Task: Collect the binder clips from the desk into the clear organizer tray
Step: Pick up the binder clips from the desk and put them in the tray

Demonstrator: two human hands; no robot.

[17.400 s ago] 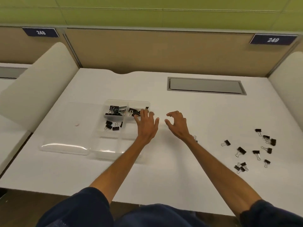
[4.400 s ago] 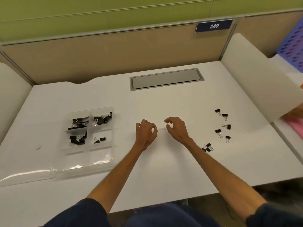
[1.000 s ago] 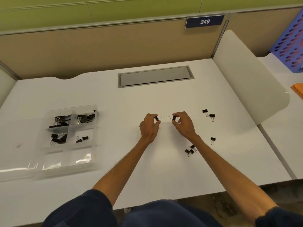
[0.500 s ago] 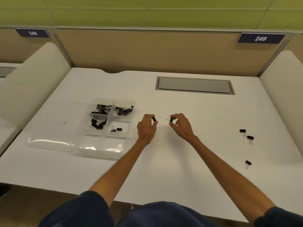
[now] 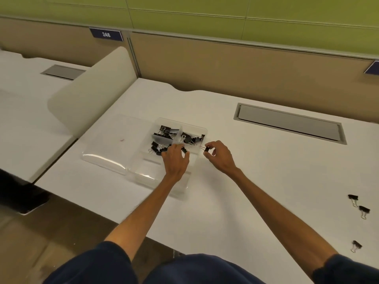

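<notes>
The clear organizer tray (image 5: 143,175) lies on the white desk, left of centre, with several black binder clips (image 5: 165,132) in its far compartments. My left hand (image 5: 175,160) hovers over the tray's middle right compartment, fingers pinched on a black binder clip (image 5: 184,149). My right hand (image 5: 220,156) is just beyond the tray's right edge, thumb and forefinger shut on another black binder clip (image 5: 206,149). Three loose clips lie at the desk's right edge: one (image 5: 353,198), a second (image 5: 364,210) and a third (image 5: 356,245).
The tray's clear lid (image 5: 110,148) lies open flat to the left. A grey cable hatch (image 5: 289,123) is set in the desk at the back right. A rounded cream divider (image 5: 92,93) stands on the left, tan and green partition behind.
Both hands, each holding a clip, have moved left from mid-desk to the tray. The view has swung left, so the loose clips now sit at the far right.
</notes>
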